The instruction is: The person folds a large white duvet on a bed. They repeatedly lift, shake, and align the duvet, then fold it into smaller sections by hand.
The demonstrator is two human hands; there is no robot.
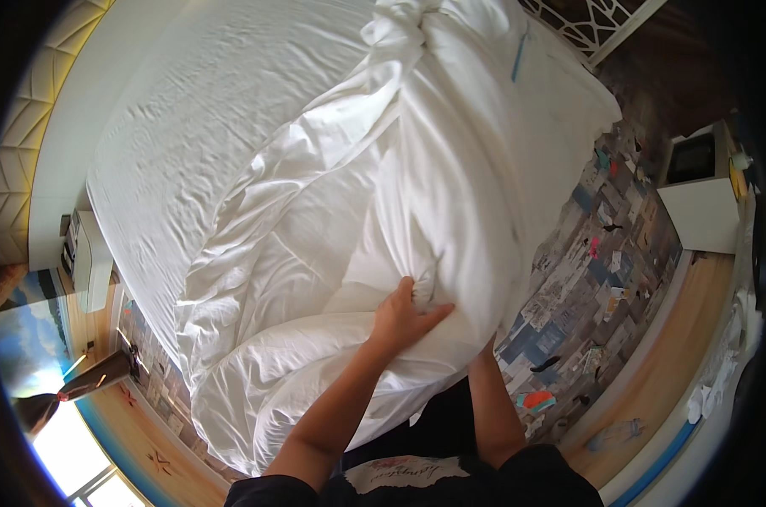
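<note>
A white duvet (465, 184) lies bunched and folded over itself on the bed, its near end hanging close to my body. My left hand (398, 317) grips the duvet at a gathered spot where several creases meet. Its thumb and a finger show, spread to either side of the bunched cloth. My right hand (488, 348) goes behind the duvet's near right edge, so its fingers are hidden and I cannot tell its grip. Under the duvet, a wrinkled white sheet (186, 127) covers the mattress.
A padded headboard (18, 158) stands at far left, near a white nightstand (94, 260). Patterned plank-look flooring (585, 279) runs along the bed's right side. Beyond it is a white cabinet (703, 212). A lattice screen (579, 25) stands at upper right, and a bright window (78, 450) at lower left.
</note>
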